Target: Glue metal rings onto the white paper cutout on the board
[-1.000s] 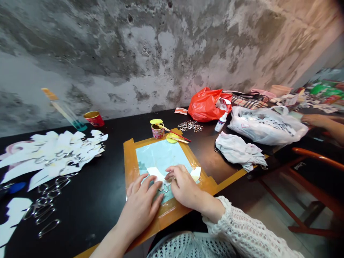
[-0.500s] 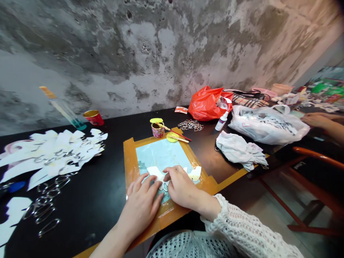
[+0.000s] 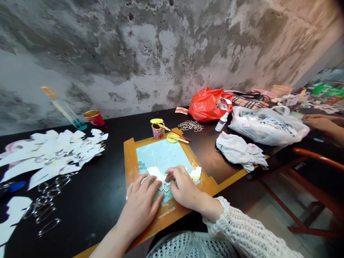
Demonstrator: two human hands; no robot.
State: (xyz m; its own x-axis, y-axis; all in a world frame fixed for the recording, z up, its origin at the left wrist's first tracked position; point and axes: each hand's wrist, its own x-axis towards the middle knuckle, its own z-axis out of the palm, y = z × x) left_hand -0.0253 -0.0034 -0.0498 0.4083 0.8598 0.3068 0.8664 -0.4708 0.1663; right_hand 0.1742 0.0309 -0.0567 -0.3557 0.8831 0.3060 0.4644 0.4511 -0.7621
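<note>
A white cut-out piece point(image 3: 154, 172) with a wing-like outline lies on the pale blue sheet of the work board point(image 3: 129, 154). A silver metal loop point(image 3: 166, 187) sits at its near middle edge. My left hand point(image 3: 142, 197) rests with fingers stretched out, their tips on the left part of the piece. My right hand point(image 3: 184, 188) is over the middle of it, fingers curled and closed at its edge. The fingers hide part of the piece, and its yellowish right end point(image 3: 196, 173) shows beyond them.
Left lie stacked white cut-outs point(image 3: 61, 147) and loose metal loops point(image 3: 45, 208). A small open tin point(image 3: 158, 131), brush point(image 3: 177, 134), yellow lid point(image 3: 172, 137) and white bottle point(image 3: 221, 122) stand behind. A crumpled cloth point(image 3: 239, 148), plastic bag point(image 3: 266, 125) and another person's hands point(image 3: 319, 122) are right.
My right hand has shifted slightly right and its fingers have loosened a little, showing more of the metal loop. My left hand stays in place.
</note>
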